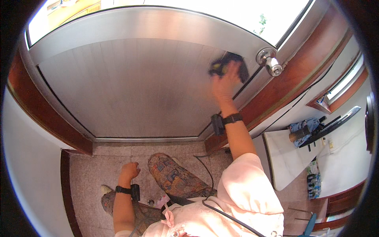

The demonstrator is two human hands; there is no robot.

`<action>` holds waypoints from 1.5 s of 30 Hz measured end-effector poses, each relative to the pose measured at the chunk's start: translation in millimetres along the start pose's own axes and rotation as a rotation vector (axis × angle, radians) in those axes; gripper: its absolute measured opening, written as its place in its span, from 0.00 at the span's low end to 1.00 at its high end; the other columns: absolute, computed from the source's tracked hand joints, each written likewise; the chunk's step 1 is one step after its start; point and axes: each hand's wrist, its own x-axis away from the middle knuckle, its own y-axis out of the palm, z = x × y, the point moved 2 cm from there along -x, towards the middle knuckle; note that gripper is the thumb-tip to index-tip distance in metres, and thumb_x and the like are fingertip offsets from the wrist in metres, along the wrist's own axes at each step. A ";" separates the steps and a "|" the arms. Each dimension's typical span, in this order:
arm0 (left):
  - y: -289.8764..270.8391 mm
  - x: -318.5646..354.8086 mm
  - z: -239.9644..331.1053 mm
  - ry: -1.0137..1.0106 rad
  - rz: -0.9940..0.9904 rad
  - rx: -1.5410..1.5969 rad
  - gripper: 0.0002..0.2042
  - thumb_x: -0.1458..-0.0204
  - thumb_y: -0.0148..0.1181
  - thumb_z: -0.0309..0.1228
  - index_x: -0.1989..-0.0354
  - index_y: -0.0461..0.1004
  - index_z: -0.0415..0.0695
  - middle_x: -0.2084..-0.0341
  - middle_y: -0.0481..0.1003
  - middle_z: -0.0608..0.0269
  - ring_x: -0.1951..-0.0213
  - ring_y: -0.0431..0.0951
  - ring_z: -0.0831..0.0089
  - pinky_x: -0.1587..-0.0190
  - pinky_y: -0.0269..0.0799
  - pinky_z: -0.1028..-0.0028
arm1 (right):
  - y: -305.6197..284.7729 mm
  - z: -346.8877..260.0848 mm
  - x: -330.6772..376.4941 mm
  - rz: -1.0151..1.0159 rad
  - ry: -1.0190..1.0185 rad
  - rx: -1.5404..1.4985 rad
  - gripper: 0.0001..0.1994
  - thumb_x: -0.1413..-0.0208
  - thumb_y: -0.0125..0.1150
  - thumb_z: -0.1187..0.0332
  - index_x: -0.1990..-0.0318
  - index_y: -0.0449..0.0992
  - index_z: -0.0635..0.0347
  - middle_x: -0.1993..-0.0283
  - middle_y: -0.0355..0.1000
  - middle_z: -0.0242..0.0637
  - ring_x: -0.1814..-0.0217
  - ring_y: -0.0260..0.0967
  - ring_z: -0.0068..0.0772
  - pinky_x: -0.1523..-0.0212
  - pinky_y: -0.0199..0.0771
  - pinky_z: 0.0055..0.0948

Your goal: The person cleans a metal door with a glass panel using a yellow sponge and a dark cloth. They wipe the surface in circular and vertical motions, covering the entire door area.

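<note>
My right hand (226, 85) is raised against the metal door panel (138, 87), near its right edge. Under its fingers lies a dark cloth (233, 58) with yellowish marks, held flat to the panel; hand and cloth are slightly blurred. A round silver door knob (272, 65) sits just right of the cloth. Low on the left, my left hand (129, 171) hangs beside my bent knee with its fingers curled in. Nothing shows in it.
Reddish-brown wooden frame (268, 104) borders the door on both sides. To the right stands a white marble-like table (286, 154), with bottles (314, 185) below it. A black cable (209, 170) trails over the tiled floor (89, 197) by my knee.
</note>
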 end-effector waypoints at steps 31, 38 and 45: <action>-28.1 -5.0 52.7 0.044 -0.096 0.012 0.12 0.57 0.50 0.30 0.63 0.70 0.42 0.69 0.72 0.50 0.63 0.72 0.55 0.63 0.68 0.61 | 84.7 15.6 48.1 0.258 -0.003 0.019 0.44 0.61 0.57 0.60 0.43 0.38 0.77 0.37 0.30 0.59 0.34 0.23 0.55 0.40 0.25 0.51; -17.0 -7.2 39.1 0.089 -0.011 0.037 0.11 0.57 0.51 0.31 0.65 0.70 0.42 0.70 0.72 0.51 0.65 0.72 0.55 0.64 0.68 0.61 | 153.4 17.9 141.8 -1.009 0.055 -0.009 0.34 0.60 0.56 0.64 0.42 0.52 0.59 0.46 0.55 0.54 0.48 0.56 0.56 0.48 0.48 0.52; -21.8 4.6 24.0 0.059 0.051 0.048 0.12 0.57 0.53 0.34 0.65 0.70 0.42 0.71 0.73 0.52 0.65 0.72 0.56 0.65 0.69 0.61 | 85.5 -71.5 49.9 0.071 -0.361 -0.023 0.36 0.63 0.57 0.64 0.41 0.51 0.53 0.47 0.58 0.51 0.53 0.59 0.51 0.56 0.53 0.55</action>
